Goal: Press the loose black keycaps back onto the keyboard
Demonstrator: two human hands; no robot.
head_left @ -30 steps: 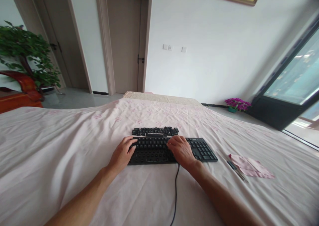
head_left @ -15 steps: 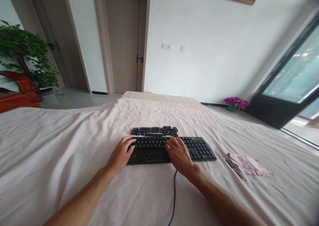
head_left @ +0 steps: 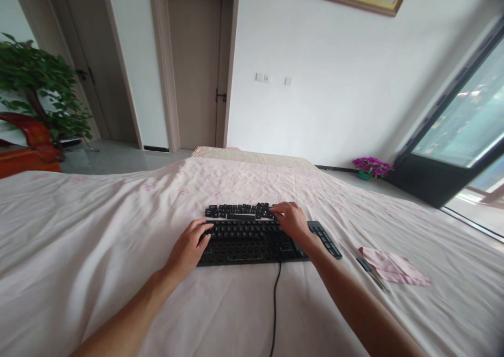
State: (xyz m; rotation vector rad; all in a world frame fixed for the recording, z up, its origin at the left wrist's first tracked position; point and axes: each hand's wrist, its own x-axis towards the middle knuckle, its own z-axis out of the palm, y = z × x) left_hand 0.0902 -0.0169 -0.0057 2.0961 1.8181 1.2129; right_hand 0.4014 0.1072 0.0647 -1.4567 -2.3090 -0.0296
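A black keyboard (head_left: pixel 244 247) lies on the pink cloth, many of its front-row key positions bare. Behind it loose black keycaps (head_left: pixel 236 209) are set out in rows, with a long spacebar (head_left: pixel 241 217) at their front. My left hand (head_left: pixel 192 244) grips the keyboard's left end, fingers over the back corner and thumb on the near keys. Over the right end of the loose keycaps is my right hand (head_left: pixel 291 219); its fingertips are brought together on a keycap there, which they mostly hide. My right wrist passes above the number pad (head_left: pixel 326 239).
A black cable (head_left: pixel 275 304) runs from the keyboard towards me. To the right lie a folded pink cloth (head_left: pixel 397 266) and a slim tool with a dark part (head_left: pixel 364 264). A light stick-like item (head_left: pixel 360 230) lies behind them.
My right hand has moved from the middle of the keyboard back and right to the loose keycaps. My left hand stays at the keyboard's left end. The view has tilted slightly up.
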